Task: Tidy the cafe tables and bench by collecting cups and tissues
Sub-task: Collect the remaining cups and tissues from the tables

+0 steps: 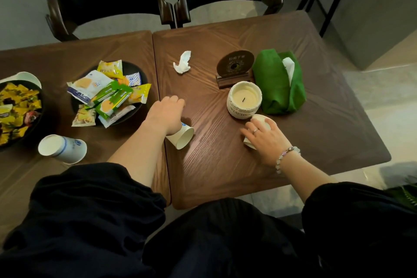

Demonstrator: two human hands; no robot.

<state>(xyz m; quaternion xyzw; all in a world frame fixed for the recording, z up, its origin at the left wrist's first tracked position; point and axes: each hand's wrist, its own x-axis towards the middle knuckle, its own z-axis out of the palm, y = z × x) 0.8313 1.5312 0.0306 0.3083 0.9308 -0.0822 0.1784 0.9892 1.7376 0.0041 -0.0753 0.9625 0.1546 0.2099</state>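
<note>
My left hand [165,112] grips a tipped paper cup [183,137] | right hand [265,137] covers another cup [261,119] (beside the candle [244,100]).

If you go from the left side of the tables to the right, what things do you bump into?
Bowl of yellow snacks → upright paper cup → bowl of packets → crumpled tissue → candle → green tissue holder.

Open wood before crumpled tissue [182,62]
</note>
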